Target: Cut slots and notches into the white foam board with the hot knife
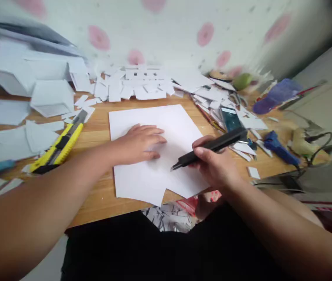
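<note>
A white board sheet (142, 179) lies on the wooden table, with a notch cut into its near edge. My left hand (139, 143) rests on the sheet, palm down and fingers spread, holding nothing. Over the sheet's right part, my right hand (213, 162) grips a black craft knife (209, 147). Its short metal blade points down and left, near the sheet's surface; whether the tip touches I cannot tell. To the left of the sheet lies a yellow snap-off cutter (60, 146) with its blade partly out.
White folded board pieces (53, 97) crowd the left side, and cut scraps (145, 84) line the wall. At the right lie a phone (230, 117), a blue glue gun (281, 148) with a cord, and more offcuts. Scraps (172, 218) fill a container below the table's front edge.
</note>
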### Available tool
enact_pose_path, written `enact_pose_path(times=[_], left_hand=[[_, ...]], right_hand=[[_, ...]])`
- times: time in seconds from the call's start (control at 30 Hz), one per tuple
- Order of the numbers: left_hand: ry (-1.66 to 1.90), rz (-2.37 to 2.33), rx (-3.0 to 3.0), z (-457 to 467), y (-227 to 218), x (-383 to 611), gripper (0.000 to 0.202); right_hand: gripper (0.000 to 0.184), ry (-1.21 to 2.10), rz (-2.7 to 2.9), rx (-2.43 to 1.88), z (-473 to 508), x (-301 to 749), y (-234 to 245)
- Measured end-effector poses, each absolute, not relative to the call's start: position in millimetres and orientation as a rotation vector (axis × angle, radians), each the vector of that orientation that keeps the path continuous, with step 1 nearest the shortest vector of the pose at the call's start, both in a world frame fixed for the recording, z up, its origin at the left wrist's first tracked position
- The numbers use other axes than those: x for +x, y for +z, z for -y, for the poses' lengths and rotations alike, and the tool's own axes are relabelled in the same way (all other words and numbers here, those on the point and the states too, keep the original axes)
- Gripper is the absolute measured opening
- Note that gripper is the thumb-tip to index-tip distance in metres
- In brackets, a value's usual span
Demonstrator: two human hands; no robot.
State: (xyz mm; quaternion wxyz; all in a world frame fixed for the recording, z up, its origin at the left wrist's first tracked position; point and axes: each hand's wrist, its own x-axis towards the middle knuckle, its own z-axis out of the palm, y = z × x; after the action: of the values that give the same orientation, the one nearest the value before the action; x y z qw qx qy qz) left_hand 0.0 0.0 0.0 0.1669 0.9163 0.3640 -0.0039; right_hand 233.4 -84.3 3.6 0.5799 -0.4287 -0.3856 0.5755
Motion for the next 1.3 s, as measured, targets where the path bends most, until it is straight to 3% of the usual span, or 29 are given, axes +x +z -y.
enact_pose_path(times=[0.13, 0.53, 0.77, 0.97, 1.13, 1.3], left_hand=[[0.018, -1.076, 2.609, -9.6, -5.1, -3.8, 0.062], [0.042, -1.047, 2.579, -12.5, -7.8, -6.1, 0.064], [0.040, -1.049, 2.585, -11.0, -9.1, -8.0, 0.063], [0.027, -1.054, 2.558, -12.4, -7.8, -5.9, 0.072], [0.049, -1.061, 2.593, -6.7, -7.2, -9.0, 0.076], [0.039, -1.062, 2.584, -7.2, -16.4, -10.9, 0.071]], right_hand=[[0.034, 1.246, 0.926, -1.022, 96.8, 218.2, -2.6], [0.022, 1.133, 1.284, -1.038, 103.4, 208.0, -7.8], [0.019, 1.064, 1.210, -1.054, 100.9, 203.8, -5.9], [0.014, 1.252, 1.309, -0.909, 100.1, 210.1, -3.3], [0.020, 1.366, 1.271, -0.882, 102.4, 211.8, -7.8], [0.040, 1.517, 1.096, -0.884, 96.4, 212.6, -15.9]])
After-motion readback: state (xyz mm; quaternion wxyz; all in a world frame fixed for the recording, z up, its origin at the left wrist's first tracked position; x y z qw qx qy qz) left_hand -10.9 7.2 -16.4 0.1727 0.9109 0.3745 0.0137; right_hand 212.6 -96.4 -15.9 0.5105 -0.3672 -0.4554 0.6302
